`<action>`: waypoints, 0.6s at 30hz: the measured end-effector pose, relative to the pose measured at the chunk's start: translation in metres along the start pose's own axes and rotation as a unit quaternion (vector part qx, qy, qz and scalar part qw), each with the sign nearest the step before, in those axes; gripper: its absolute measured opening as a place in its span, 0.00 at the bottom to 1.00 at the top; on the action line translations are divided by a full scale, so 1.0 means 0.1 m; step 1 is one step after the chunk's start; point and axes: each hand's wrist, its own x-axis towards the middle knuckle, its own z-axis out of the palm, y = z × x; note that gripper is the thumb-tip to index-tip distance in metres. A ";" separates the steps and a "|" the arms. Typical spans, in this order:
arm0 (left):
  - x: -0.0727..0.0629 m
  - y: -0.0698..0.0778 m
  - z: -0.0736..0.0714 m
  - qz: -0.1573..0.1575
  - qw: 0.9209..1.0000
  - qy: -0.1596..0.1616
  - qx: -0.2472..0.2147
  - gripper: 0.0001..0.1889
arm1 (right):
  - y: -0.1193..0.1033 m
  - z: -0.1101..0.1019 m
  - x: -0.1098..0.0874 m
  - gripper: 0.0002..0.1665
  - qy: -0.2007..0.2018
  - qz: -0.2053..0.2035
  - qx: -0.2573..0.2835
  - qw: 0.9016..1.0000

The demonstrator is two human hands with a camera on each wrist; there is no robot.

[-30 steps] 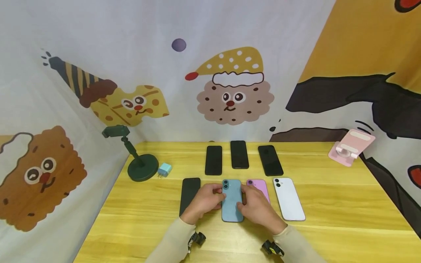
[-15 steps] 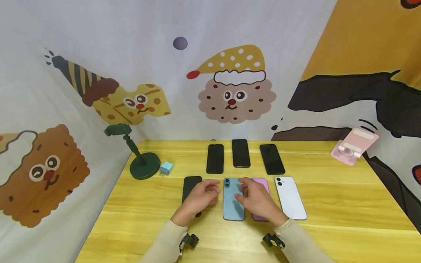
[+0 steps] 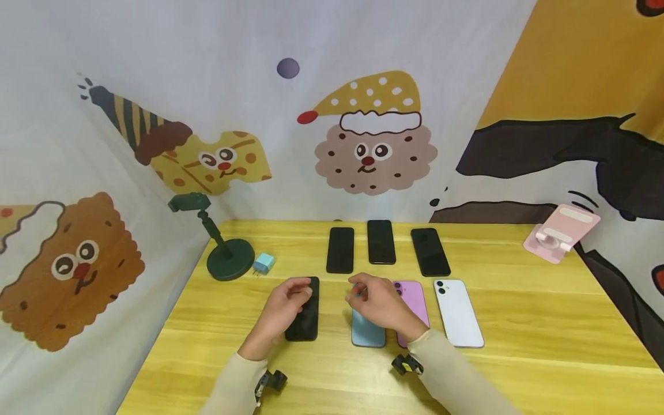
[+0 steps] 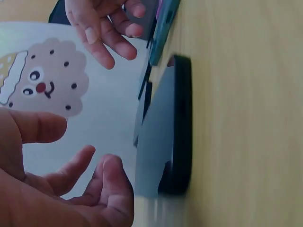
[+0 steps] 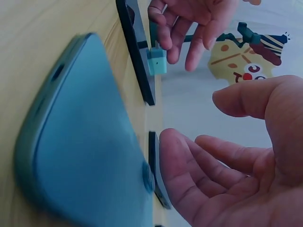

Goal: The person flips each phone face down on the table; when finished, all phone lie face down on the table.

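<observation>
My left hand (image 3: 280, 314) hovers over the left side of a black phone (image 3: 306, 320) that lies on the table. In the left wrist view that hand's loosely bent fingers are held apart from the thumb, with nothing between them. A blue phone (image 3: 369, 333) lies back up to the right of the black one. Above its upper half is my right hand (image 3: 383, 301), which hides its camera corner in the head view. The right wrist view shows the thumb and fingers spread over the blue phone, holding nothing. Beside it lies a pink phone (image 3: 415, 297), partly covered by the right hand.
A white phone (image 3: 460, 314) lies at the right end of the front row. Behind are three dark phones, including a left one (image 3: 340, 251). A green stand (image 3: 228, 259) and a blue charger plug (image 3: 263, 263) are at left, a pink phone stand (image 3: 560, 233) at right.
Both hands have let go of the blue phone's edges. My left hand moved left over the black phone; the right shifted left and rose above the blue phone, which stays lying in the row.
</observation>
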 end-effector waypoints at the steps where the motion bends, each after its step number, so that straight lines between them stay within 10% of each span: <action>1: 0.00 -0.02 -0.03 -0.003 1.000 0.009 -0.001 0.20 | -0.01 0.02 0.03 0.24 -0.002 -0.005 0.003 1.000; 8: -0.02 -0.10 -0.24 -0.021 0.999 0.043 0.015 0.23 | -0.08 0.21 0.20 0.25 -0.032 -0.013 0.045 0.998; 18: -0.06 -0.10 -0.32 -0.067 0.998 0.005 -0.001 0.30 | -0.18 0.49 0.31 0.30 -0.090 0.012 0.100 0.991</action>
